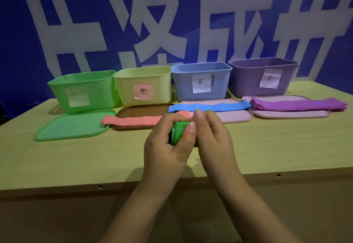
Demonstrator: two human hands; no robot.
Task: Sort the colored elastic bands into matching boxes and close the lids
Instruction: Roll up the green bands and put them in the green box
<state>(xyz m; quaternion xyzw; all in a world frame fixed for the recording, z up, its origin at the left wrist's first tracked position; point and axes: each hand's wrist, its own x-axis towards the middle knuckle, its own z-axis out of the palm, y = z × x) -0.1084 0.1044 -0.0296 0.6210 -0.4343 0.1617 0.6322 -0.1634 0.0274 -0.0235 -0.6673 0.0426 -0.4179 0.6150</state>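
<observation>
A folded green elastic band (180,132) is gripped between my left hand (168,147) and my right hand (212,137) above the middle of the table. Several open boxes stand in a row at the back: green (84,91), yellow with a pink label (143,87), blue (200,82), purple (263,77). A pink band (133,121) lies across the brown lid (137,111). On a pink lid (235,118) lies a blue band (210,107). Purple bands (298,104) are stacked on another pink lid (290,114). The green lid (74,125) is bare.
The wooden table (76,158) has its front edge close to me, with small holes in its face. A blue banner with large white characters (172,22) hangs behind the boxes.
</observation>
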